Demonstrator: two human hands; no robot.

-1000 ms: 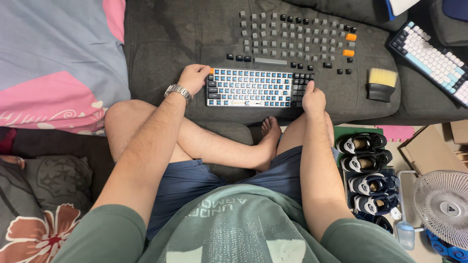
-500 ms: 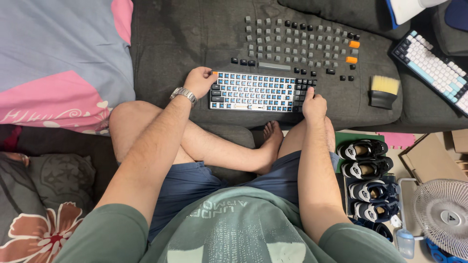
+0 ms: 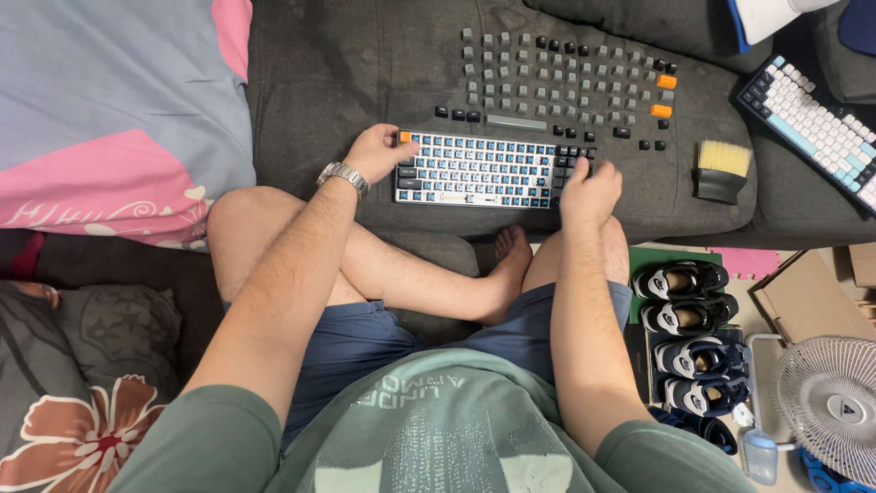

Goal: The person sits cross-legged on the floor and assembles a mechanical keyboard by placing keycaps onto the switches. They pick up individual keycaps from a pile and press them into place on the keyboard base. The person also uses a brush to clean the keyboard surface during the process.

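The keyboard [image 3: 476,172], with most keycaps removed and blue switches showing, lies on the grey sofa cushion [image 3: 319,82], just below the rows of loose keycaps [image 3: 561,78]. The left hand [image 3: 372,151] grips its left edge with curled fingers. The right hand [image 3: 589,190] rests at its right end with fingers loosely bent, holding nothing that I can see; a brush [image 3: 721,170] lies near to the right.

Keyboard between my two hands on the sofa cushion.

My left hand [image 3: 372,151] rests at the left end of the keyboard [image 3: 484,171], my right hand [image 3: 589,187] at its right end. Beyond both hands lie rows of loose keycaps [image 3: 566,78]. Right of my right hand sits a brush [image 3: 721,171], and farther right a second keyboard [image 3: 817,128]. Shoes [image 3: 684,324] lie below and right of it.
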